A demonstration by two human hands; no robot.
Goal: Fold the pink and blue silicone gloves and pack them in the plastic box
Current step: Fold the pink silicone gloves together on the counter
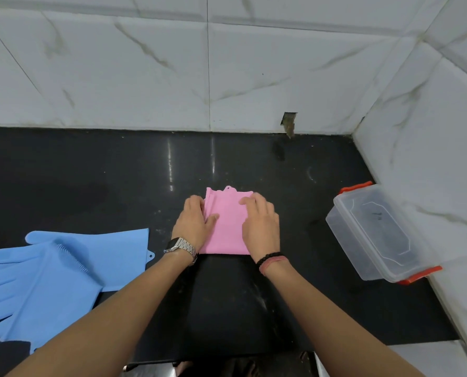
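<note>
Both hands, left hand (193,223) and right hand (260,223), press flat-fingered, gripping nothing, on folded pink gloves (226,223) at counter (118,180) centre; box (376,232) at 3 o'clock, blue gloves (50,278) at 8; risk: springy silicone unfolding on release.

The folded gloves (228,224) lay mid-worktop (118,170) under both hands (left (192,223), right (259,224)). Unfolded gloves (50,281) lay at the left edge. The box (376,232) sat against the right wall (431,131).

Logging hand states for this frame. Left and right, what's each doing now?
Left hand: open, pressed flat on the folded pink gloves.
Right hand: open, pressed flat on the same gloves.
</note>
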